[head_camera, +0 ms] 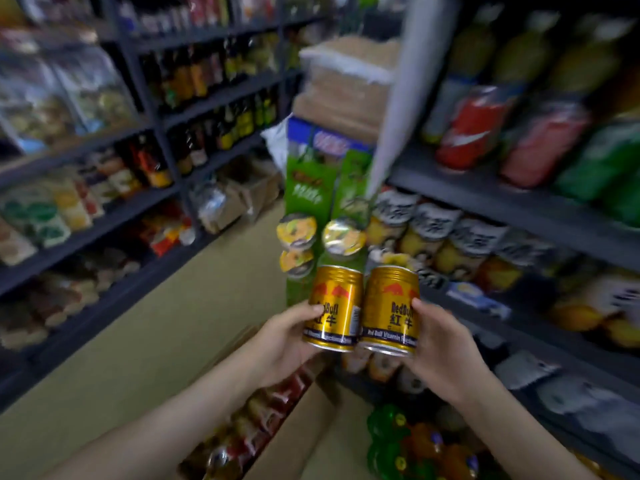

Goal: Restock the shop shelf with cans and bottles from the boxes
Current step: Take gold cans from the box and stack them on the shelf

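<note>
I hold two gold Red Bull cans upright, side by side and touching, in the middle of the aisle. My left hand (280, 344) grips the left can (334, 306) from its left side. My right hand (441, 348) grips the right can (391, 308) from its right side. The dark shop shelf (512, 206) on the right carries rows of cans and jars, with red and green cans on the level above. An open cardboard box (298, 434) with cans in it stands below my arms.
A second dark shelf unit (145, 209) full of bottles and packets runs along the left. Green cartons topped with tubs (311, 188) stand ahead, under stacked brown boxes. Green and orange bottles (408, 445) lie at the lower right. Tan floor stretches between the shelves.
</note>
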`<state>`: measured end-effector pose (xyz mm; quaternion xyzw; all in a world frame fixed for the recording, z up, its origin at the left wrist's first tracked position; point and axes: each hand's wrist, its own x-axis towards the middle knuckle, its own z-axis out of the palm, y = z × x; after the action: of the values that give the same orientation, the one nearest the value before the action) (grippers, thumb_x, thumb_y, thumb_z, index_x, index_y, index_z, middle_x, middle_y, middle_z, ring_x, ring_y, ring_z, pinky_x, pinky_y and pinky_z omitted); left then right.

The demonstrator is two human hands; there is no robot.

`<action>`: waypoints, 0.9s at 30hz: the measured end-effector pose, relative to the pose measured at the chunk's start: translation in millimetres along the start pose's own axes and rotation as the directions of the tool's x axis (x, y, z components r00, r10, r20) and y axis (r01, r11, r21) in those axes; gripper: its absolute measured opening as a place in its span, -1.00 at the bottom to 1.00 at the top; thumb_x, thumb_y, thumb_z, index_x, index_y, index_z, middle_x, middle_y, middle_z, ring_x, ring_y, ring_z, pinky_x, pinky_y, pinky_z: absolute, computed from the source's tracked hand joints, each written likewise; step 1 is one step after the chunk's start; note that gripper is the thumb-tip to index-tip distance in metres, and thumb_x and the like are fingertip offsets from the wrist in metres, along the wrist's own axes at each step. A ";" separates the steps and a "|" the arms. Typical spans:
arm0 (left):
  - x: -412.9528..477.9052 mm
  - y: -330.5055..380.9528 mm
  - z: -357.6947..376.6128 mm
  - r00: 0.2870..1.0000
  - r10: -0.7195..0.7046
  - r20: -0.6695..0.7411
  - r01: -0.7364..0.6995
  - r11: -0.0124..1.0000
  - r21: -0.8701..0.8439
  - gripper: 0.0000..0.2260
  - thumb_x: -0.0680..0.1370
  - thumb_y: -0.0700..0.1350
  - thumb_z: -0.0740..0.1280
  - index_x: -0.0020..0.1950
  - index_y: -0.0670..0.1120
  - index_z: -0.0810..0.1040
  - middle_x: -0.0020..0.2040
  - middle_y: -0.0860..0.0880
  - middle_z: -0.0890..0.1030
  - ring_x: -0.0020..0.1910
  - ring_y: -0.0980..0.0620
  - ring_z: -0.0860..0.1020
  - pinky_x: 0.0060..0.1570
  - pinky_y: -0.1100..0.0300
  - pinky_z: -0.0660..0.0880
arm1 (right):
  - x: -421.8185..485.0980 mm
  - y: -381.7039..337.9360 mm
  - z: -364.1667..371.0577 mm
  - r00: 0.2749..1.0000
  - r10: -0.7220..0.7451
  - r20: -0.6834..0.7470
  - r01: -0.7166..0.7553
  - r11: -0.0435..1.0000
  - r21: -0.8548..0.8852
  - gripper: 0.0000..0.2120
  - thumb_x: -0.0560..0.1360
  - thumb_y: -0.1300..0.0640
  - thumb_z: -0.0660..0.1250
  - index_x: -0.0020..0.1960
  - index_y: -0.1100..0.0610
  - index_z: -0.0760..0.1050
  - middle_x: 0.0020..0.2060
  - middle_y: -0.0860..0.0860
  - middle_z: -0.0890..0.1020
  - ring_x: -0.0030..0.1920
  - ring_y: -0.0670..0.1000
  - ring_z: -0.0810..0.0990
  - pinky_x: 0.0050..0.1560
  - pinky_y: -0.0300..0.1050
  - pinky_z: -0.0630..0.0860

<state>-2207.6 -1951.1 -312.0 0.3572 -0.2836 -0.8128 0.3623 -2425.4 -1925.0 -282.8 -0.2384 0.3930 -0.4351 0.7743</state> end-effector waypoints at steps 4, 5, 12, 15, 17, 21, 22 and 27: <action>-3.9 -6.6 135.8 0.984 0.056 0.168 -0.095 0.968 0.233 -0.29 0.02 0.13 0.66 0.08 -0.13 0.62 0.05 -0.12 0.67 -0.01 -0.03 0.64 0.00 0.12 0.59 | -115.6 -54.1 -22.0 0.976 -0.202 -0.079 0.204 0.979 0.015 -0.30 0.11 -0.07 0.64 0.17 0.21 0.59 0.10 0.20 0.64 0.00 0.17 0.66 -0.12 0.00 0.62; -6.5 -15.0 172.1 0.975 0.064 0.212 -0.126 0.948 0.292 -0.37 0.08 0.14 0.64 0.06 -0.10 0.65 0.03 -0.09 0.68 -0.01 -0.05 0.63 0.00 0.11 0.56 | -146.9 -66.0 -31.8 0.964 -0.247 -0.098 0.248 0.969 -0.005 -0.31 0.19 -0.11 0.57 0.21 0.21 0.55 0.09 0.19 0.65 -0.01 0.15 0.67 -0.15 -0.03 0.62; -28.2 -89.4 410.3 0.884 0.025 0.467 -0.246 0.874 0.418 -0.31 0.14 0.10 0.63 0.17 -0.13 0.54 0.04 -0.11 0.68 -0.03 -0.04 0.66 -0.10 0.14 0.59 | -364.7 -143.2 -123.6 0.826 -0.537 -0.173 0.510 0.842 -0.178 -0.32 0.25 -0.13 0.52 0.26 0.16 0.48 0.13 0.15 0.64 0.09 0.12 0.64 -0.07 -0.06 0.63; -35.4 -113.1 486.8 0.846 0.003 0.533 -0.284 0.850 0.444 -0.32 0.18 0.09 0.60 0.22 -0.09 0.50 0.03 -0.07 0.68 -0.06 -0.01 0.66 -0.15 0.16 0.58 | -435.7 -171.2 -154.3 0.739 -0.618 -0.269 0.560 0.785 -0.265 -0.50 0.38 0.00 0.32 0.26 0.18 0.45 0.03 0.11 0.68 -0.03 0.06 0.68 -0.15 -0.11 0.63; -39.3 -120.9 527.3 0.831 0.014 0.555 -0.328 0.819 0.471 -0.53 0.31 0.03 0.48 0.18 -0.03 0.51 -0.01 -0.01 0.69 -0.07 0.04 0.66 -0.11 0.18 0.55 | -472.6 -190.1 -169.7 0.688 -0.672 -0.274 0.568 0.733 -0.374 -0.53 0.36 0.02 0.32 0.23 0.18 0.46 -0.05 0.08 0.70 -0.09 0.04 0.69 -0.22 -0.13 0.62; -45.6 -117.1 595.4 0.801 0.074 0.594 -0.440 0.746 0.500 -0.61 0.33 -0.02 0.51 0.13 0.05 0.51 -0.01 0.04 0.70 0.06 -0.01 0.62 0.12 0.05 0.49 | -523.6 -224.5 -192.4 0.594 -0.767 -0.243 0.547 0.606 -0.578 -0.61 0.36 0.08 0.37 0.17 0.11 0.48 -0.05 0.02 0.71 -0.04 0.02 0.69 -0.15 -0.14 0.63; -46.8 -113.8 610.2 0.786 0.089 0.611 -0.472 0.725 0.502 -0.61 0.35 -0.03 0.50 0.14 0.04 0.52 0.02 0.02 0.69 0.08 -0.03 0.62 0.12 0.06 0.50 | -532.9 -232.6 -196.2 0.576 -0.784 -0.231 0.534 0.575 -0.619 -0.60 0.34 0.09 0.38 0.16 0.08 0.48 -0.05 0.00 0.71 -0.03 0.00 0.68 -0.14 -0.16 0.62; -30.9 -81.0 660.8 0.736 0.225 0.638 -0.625 0.590 0.512 -0.60 0.32 0.04 0.50 0.12 0.01 0.56 0.04 -0.01 0.68 0.08 -0.02 0.62 0.17 0.05 0.47 | -557.6 -285.3 -212.5 0.493 -0.849 -0.191 0.465 0.443 -0.767 -0.56 0.26 0.05 0.45 0.12 -0.02 0.48 0.00 -0.04 0.67 0.01 -0.05 0.65 -0.05 -0.17 0.53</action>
<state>-2743.5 -1746.4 27.2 0.1558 -0.7335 -0.5890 0.3015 -2911.8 -1595.5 21.0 -0.4820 0.5840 -0.6049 0.2463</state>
